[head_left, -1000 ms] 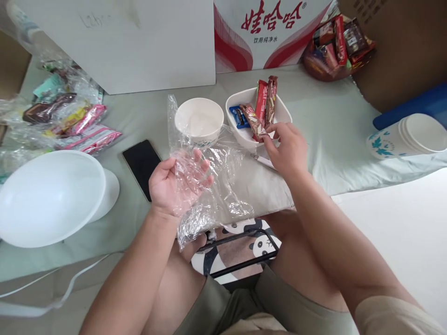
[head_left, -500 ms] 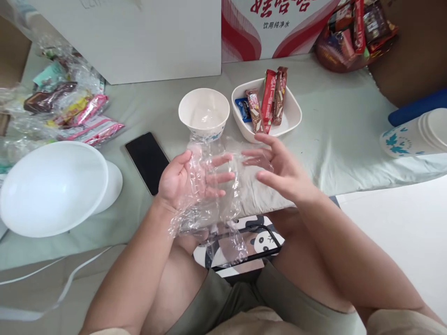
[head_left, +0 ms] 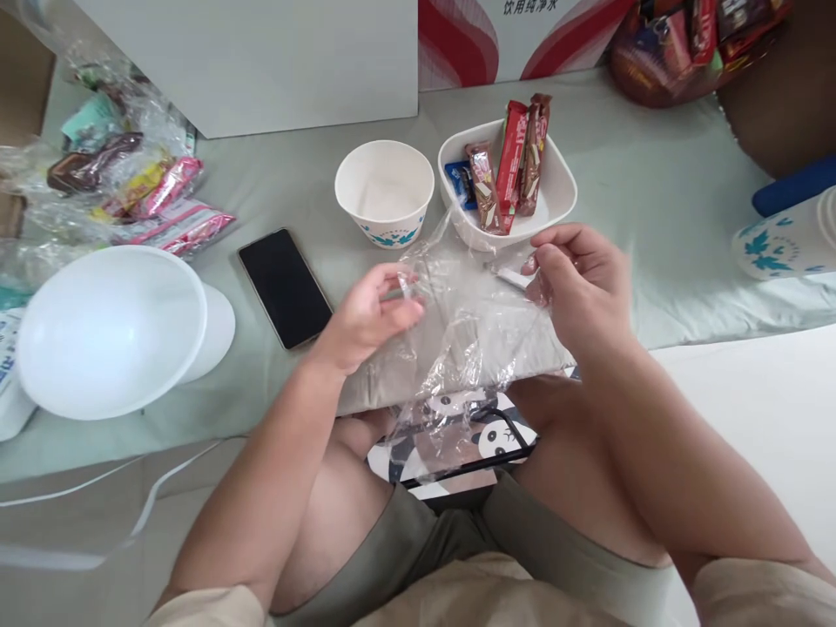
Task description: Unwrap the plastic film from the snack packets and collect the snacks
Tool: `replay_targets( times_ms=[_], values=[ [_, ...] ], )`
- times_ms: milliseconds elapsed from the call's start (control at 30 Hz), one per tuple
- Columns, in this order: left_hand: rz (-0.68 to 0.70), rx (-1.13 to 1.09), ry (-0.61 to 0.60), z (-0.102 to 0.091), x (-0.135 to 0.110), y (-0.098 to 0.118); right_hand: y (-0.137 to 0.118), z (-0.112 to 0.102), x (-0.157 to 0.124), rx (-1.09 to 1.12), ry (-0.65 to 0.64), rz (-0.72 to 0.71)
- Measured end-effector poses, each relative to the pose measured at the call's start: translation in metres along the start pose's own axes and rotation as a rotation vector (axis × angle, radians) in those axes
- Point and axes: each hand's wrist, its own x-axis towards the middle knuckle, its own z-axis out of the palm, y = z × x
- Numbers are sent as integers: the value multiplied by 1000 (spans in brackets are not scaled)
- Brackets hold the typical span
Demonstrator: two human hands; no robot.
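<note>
A crumpled sheet of clear plastic film (head_left: 457, 335) stretches between my hands and hangs down past the table edge over my lap. My left hand (head_left: 372, 318) has its fingers curled at the film's left side. On the other side, my right hand (head_left: 584, 274) pinches the film between thumb and bent fingers. Just beyond the film stands a white paper bowl (head_left: 385, 187) with blue leaf prints and nothing in it. Beside it, a white square bowl (head_left: 558, 196) holds several wrapped snack bars (head_left: 511, 165).
A dark phone (head_left: 286, 287) and a tilted white tub (head_left: 111, 331) are at left, before a heap of wrapped sweets (head_left: 163, 200). White and red boxes (head_left: 261, 61) stand behind. At right are paper cups (head_left: 777, 239) and a snack-filled bowl (head_left: 653, 74). A panda-patterned item (head_left: 496, 440) lies between my legs.
My right hand has gone from spread fingers to a pinch on the film and moved right. My left hand has turned and curled its fingers. The film is now spread wider.
</note>
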Motion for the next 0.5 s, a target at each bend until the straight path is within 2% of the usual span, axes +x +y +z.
replay_targets(
  times_ms=[67,167,233,333,400,500],
  values=[
    [10,131,56,5,1,-7,-2,1,-1,18,-1,-31],
    [0,187,171,3,3,-10,0,-4,4,73,89,-56],
    [-26,135,232,-1,3,-6,3,-12,13,108,174,-28],
    [-57,-64,250,-5,0,6,9,-26,25,197,260,89],
    [-46,-209,262,-6,-2,13,9,-29,26,306,243,198],
    [-1,-326,311,-5,-3,19,2,-21,12,381,85,325]
  ],
)
